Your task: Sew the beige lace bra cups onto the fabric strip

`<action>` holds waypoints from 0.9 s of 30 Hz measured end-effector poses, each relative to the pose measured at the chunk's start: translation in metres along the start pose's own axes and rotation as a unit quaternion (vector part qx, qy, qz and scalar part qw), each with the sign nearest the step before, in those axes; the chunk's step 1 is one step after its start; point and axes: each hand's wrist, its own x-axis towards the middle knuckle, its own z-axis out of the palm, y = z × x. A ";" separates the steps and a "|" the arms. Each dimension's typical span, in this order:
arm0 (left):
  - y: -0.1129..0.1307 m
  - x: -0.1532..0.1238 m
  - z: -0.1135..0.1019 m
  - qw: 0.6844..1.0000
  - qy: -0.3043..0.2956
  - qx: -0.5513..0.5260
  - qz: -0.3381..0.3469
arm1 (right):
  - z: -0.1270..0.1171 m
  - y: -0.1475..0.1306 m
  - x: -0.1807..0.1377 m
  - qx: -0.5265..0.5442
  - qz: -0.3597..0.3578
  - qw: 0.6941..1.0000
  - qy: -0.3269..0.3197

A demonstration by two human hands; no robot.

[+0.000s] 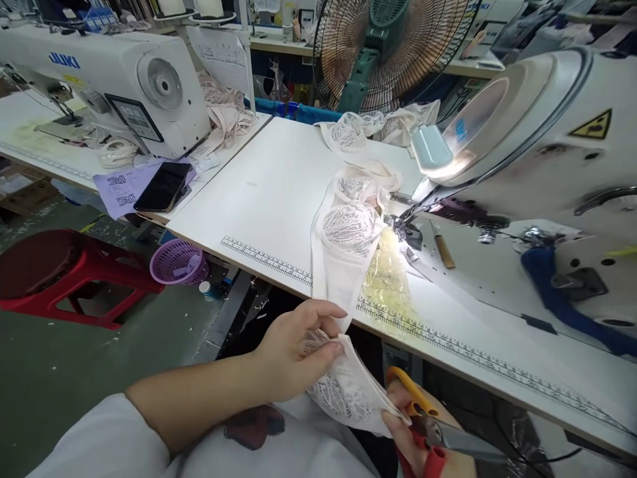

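Observation:
My left hand (293,352) is closed on a white lace garment (348,232), pinching its lower end just below the table's front edge. That garment runs up over the edge toward the needle area (405,229) of the sewing machine (547,153) on the right. At the bottom right, my right hand (413,431) grips scissors (432,425) with orange and red handles and touches the lace's lower corner. The scissor blades point to the right.
The white sewing table (269,192) carries printed rulers along its front edge. More lace pieces (378,126) lie at the back. Left are a second sewing machine (109,79), a black phone (162,187), a purple basket (179,262) and a red stool (60,272). A fan (388,46) stands behind.

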 end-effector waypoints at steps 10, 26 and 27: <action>0.001 0.009 0.025 0.970 -0.029 0.172 0.170 | -0.011 0.006 -0.006 0.084 0.118 0.989 -0.041; 0.000 0.008 0.047 0.963 -0.163 0.157 0.146 | -0.031 -0.042 0.041 0.094 0.100 0.989 -0.045; -0.001 0.008 0.047 0.967 -0.171 0.144 0.125 | -0.031 -0.042 0.042 0.086 0.095 0.991 -0.046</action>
